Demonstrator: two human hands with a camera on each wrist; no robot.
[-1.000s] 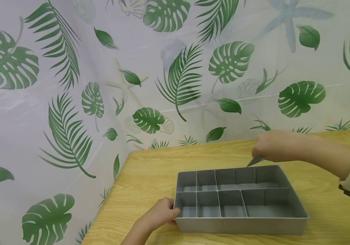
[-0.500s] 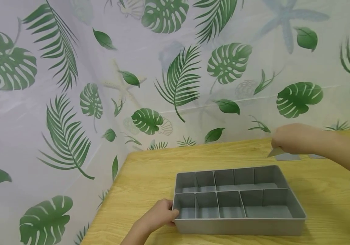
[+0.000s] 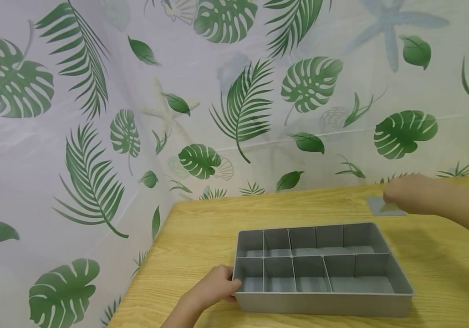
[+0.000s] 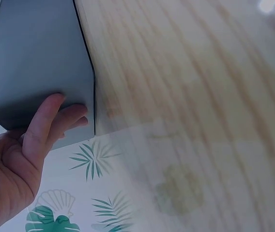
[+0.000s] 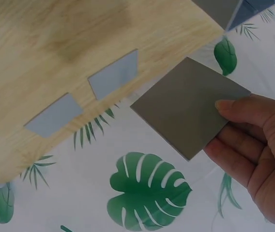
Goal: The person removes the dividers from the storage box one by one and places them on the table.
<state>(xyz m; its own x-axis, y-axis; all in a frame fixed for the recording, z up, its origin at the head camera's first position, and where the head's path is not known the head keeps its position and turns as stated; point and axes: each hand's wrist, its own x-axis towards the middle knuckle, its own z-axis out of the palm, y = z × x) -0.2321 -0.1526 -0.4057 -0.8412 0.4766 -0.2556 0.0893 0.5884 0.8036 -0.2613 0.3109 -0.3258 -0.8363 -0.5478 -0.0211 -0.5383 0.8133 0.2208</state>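
A grey drawer organizer (image 3: 320, 304), split by thin dividers into several compartments, stands on the wooden table. At its left end my left hand (image 3: 217, 286) grips the wall; the left wrist view has the fingers (image 4: 45, 118) lying against the grey outer side. Beyond the organizer's far right corner is my right hand (image 3: 416, 195), raised over the table. Between thumb and fingers it pinches a square grey divider panel (image 5: 186, 108), plain in the right wrist view, thumb on its face. In the head view that panel is blurred and largely hidden by the hand.
Two more grey panels, one panel (image 5: 114, 76) beside another panel (image 5: 55, 115), lie flat near the table's back edge. Leaf-printed sheeting (image 3: 259, 173) rises behind and to the left of the wooden table (image 3: 201, 228).
My right hand has moved right with the divider panel, from the organizer's back edge to above the loose panels. My left hand and the organizer stay in place.
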